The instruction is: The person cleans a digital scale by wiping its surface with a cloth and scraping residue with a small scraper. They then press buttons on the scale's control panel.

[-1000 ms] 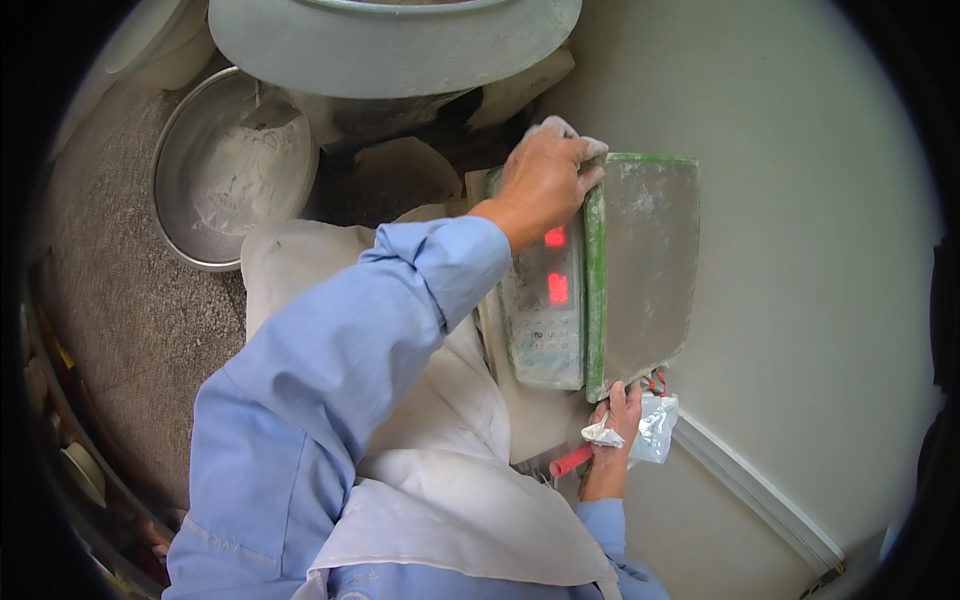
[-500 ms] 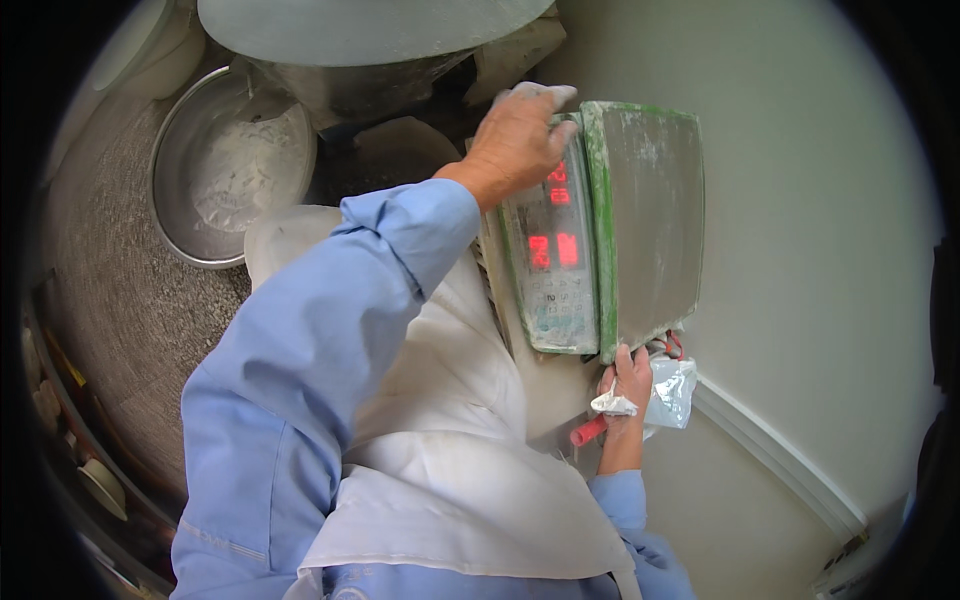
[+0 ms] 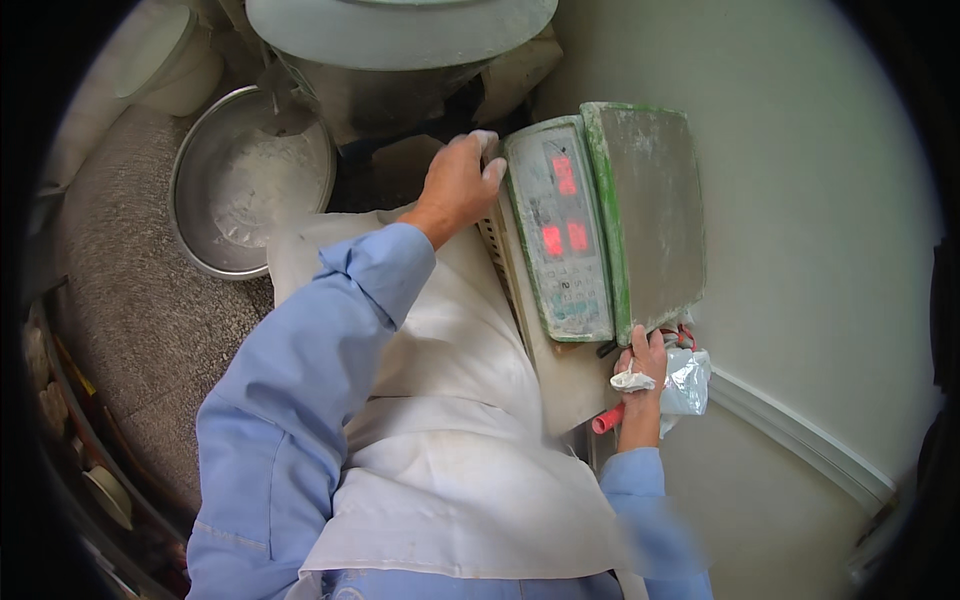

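Observation:
A green-edged digital scale with red lit digits and a flat grey weighing plate rests on a pale board. My left hand is beside the scale's far left corner, at the board's edge. Its thumb and forefinger are curved and apart, and flour whitens the tips; the other fingers are partly hidden. My right hand reaches to the plate's near edge with fingers stretched upward. A crumpled white piece lies across it; I cannot tell whether it is held or worn. Whether the fingertips touch the scale is unclear.
Beside my right hand are a silvery-white packet, red wires and a red tube. A metal bowl with white powder stands at left. A large pale round container is at the far side. A wall rises at right.
My left hand has drawn back from over the scale's far end to the left, beside the board's edge. My right hand stays at the plate's near edge. The view has shifted slightly.

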Demonstrator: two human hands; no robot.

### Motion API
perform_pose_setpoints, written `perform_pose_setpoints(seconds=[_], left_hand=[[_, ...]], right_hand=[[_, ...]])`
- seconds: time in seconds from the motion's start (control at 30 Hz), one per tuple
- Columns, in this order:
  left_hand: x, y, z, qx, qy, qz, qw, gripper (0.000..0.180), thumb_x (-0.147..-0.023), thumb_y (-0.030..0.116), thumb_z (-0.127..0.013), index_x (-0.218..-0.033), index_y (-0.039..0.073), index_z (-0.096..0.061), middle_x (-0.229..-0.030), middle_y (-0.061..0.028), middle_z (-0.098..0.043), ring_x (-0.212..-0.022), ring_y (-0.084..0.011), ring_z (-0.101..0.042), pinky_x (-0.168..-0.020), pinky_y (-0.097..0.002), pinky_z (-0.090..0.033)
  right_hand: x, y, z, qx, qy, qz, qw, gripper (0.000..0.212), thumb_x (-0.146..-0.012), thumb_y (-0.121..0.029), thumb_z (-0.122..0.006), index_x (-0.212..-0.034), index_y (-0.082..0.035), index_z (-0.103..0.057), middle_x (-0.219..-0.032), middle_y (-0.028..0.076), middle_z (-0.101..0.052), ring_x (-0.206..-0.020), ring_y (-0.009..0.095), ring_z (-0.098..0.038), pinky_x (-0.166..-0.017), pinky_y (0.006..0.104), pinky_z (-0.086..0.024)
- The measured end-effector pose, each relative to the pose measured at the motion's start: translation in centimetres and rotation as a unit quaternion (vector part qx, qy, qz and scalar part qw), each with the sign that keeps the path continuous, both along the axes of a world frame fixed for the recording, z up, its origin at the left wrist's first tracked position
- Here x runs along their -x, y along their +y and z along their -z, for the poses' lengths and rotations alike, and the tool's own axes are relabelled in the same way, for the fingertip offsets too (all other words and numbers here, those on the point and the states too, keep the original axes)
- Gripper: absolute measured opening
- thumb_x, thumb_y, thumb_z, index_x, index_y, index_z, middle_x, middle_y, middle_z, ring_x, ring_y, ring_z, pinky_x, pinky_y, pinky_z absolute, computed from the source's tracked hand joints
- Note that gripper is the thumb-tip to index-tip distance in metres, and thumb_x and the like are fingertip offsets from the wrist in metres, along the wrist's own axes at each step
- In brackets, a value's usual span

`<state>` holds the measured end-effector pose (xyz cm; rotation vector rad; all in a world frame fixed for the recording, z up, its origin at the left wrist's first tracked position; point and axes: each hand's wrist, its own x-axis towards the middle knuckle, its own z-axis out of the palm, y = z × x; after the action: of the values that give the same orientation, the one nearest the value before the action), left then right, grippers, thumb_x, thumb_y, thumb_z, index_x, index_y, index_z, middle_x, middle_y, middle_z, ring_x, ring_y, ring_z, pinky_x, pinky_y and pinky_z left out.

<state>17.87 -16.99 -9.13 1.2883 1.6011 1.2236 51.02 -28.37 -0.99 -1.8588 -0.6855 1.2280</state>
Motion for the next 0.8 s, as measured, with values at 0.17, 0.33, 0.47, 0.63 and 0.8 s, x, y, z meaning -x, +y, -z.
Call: perform_pose_setpoints(seconds=[0.17, 0.33, 0.47, 0.63, 0.8], left_hand=[[0.4, -2.7, -0.3, 0.010, 0.018, -0.006, 1.000, 0.031, -0.080, 0.014, -0.062, -0.106, -0.003, -0.059, -0.099, -0.0231, -0.062, -0.095, -0.0386, -0.059, -0.083, -0.0424, -0.046], [1.1, -4.5, -0.8, 0.039, 0.020, 0.014, 0.999, 0.037, -0.084, 0.016, -0.060, -0.116, -0.002, -0.055, -0.110, -0.0205, -0.061, -0.103, -0.0337, -0.060, -0.089, -0.0377, -0.047], [1.9, -6.5, -1.1, 0.020, 0.001, -0.012, 1.000, 0.036, -0.083, 0.012, -0.060, -0.114, -0.005, -0.056, -0.108, -0.0223, -0.061, -0.101, -0.0344, -0.060, -0.089, -0.0388, -0.047], [2.5, -8.7, -1.5, 0.052, -0.020, -0.031, 0.998, 0.037, -0.085, 0.012, -0.059, -0.117, -0.005, -0.055, -0.110, -0.0216, -0.062, -0.103, -0.0317, -0.061, -0.090, -0.0372, -0.048], [4.2, -10.4, -1.7, 0.070, -0.039, -0.044, 0.996, 0.036, -0.087, 0.012, -0.057, -0.118, -0.005, -0.054, -0.112, -0.0205, -0.062, -0.104, -0.0284, -0.061, -0.092, -0.0346, -0.047]], right_hand=[[-0.7, -0.3, 0.7, -0.014, 0.014, -0.019, 1.000, 0.023, -0.091, -0.022, -0.060, -0.106, -0.008, -0.050, -0.065, 0.000, -0.051, -0.031, 0.008, -0.037, -0.028, 0.0236, -0.030], [-1.9, 0.9, -1.4, -0.071, -0.410, -0.112, 0.902, 0.042, -0.085, -0.019, -0.066, -0.120, -0.001, -0.052, -0.083, 0.007, -0.061, -0.063, 0.020, -0.057, -0.059, 0.0322, -0.047], [0.4, 2.4, -4.5, -0.147, -0.567, -0.245, 0.773, 0.058, -0.079, -0.020, -0.070, -0.128, 0.002, -0.049, -0.107, 0.017, -0.062, -0.097, 0.031, -0.058, -0.090, 0.0398, -0.044], [6.0, 7.7, -4.1, -0.289, -0.573, -0.424, 0.639, 0.049, -0.079, -0.021, -0.070, -0.121, 0.000, -0.056, -0.116, 0.021, -0.057, -0.107, 0.035, -0.056, -0.091, 0.0388, -0.045], [8.3, 12.0, -5.3, -0.259, -0.586, -0.461, 0.614, 0.048, -0.081, -0.029, -0.066, -0.122, -0.005, -0.057, -0.112, 0.018, -0.058, -0.101, 0.034, -0.059, -0.086, 0.0409, -0.048]])
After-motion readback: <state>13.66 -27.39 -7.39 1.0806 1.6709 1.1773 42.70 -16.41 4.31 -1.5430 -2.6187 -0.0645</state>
